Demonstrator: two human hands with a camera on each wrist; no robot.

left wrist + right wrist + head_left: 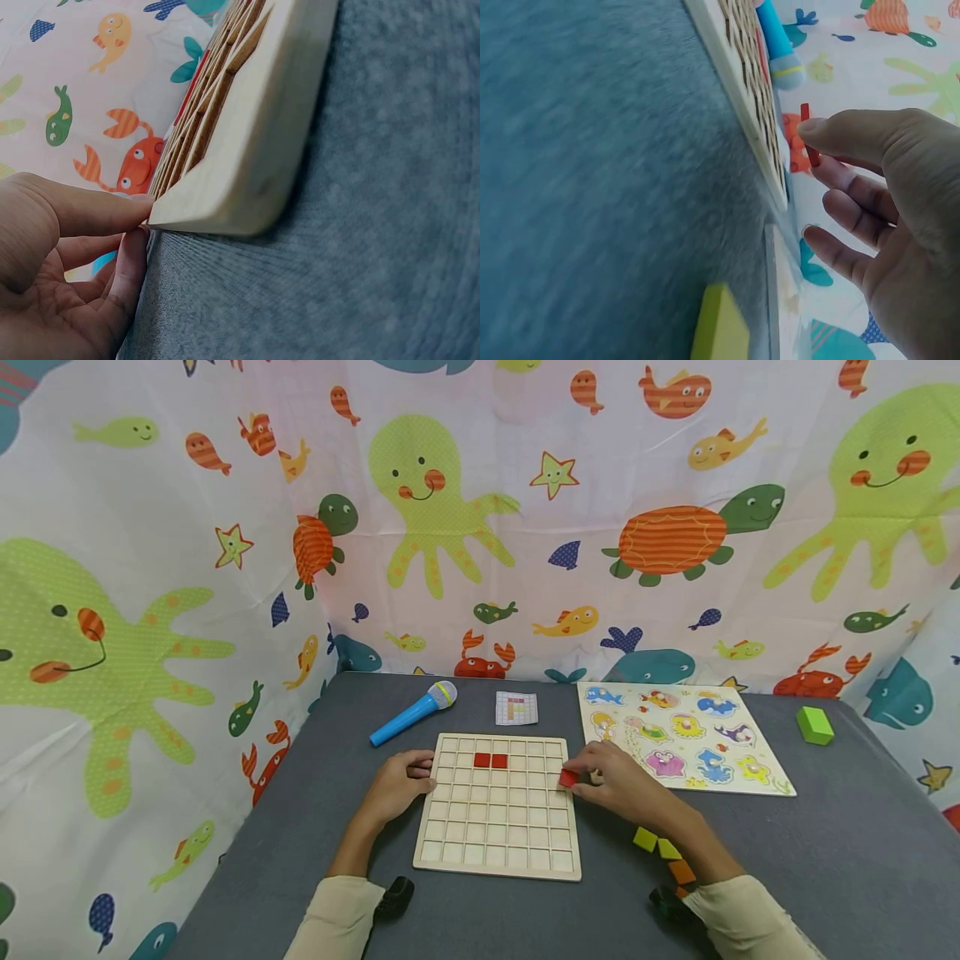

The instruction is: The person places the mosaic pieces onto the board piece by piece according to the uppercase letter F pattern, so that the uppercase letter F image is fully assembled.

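Note:
A square wooden grid board [497, 871] lies on the dark table. Two red square tiles [491, 761] sit side by side in its second row from the far edge. At the board's left side, my left hand [396, 787] pinches the edge between thumb and index finger, as the left wrist view shows near the board's rim [247, 165]. My right hand [618, 781] is at the board's right edge and holds a red tile [805, 111] between thumb and fingertip. In the right wrist view that tile is seen edge-on, above the board.
A blue toy microphone [412, 714] and a small pattern card [516, 708] lie behind the board. To the right is a sea-animal puzzle board [750, 781], with a green block [814, 726] beyond. Yellow and orange blocks [645, 839] lie near the right forearm.

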